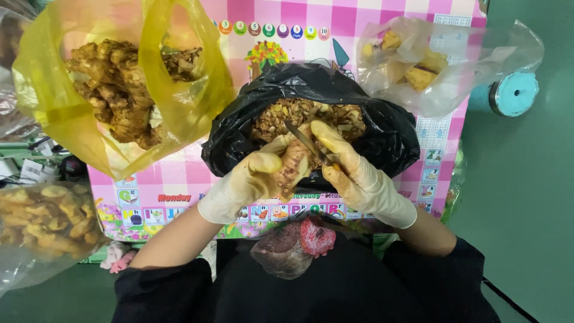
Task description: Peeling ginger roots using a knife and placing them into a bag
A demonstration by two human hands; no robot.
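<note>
My left hand (248,179), in a cream rubber glove, grips a knobbly piece of ginger root (294,164) over a black plastic bag (382,140). My right hand (353,170), gloved the same way, holds a small knife (308,143) with its blade laid against the top of the root. The black bag is open and holds a heap of brown peelings (299,113).
A yellow bag (179,101) of unpeeled ginger roots lies at the top left. A clear bag (454,66) with peeled yellow pieces sits at the top right, another clear bag (42,221) of roots at the left. All rest on a pink checked table (179,179).
</note>
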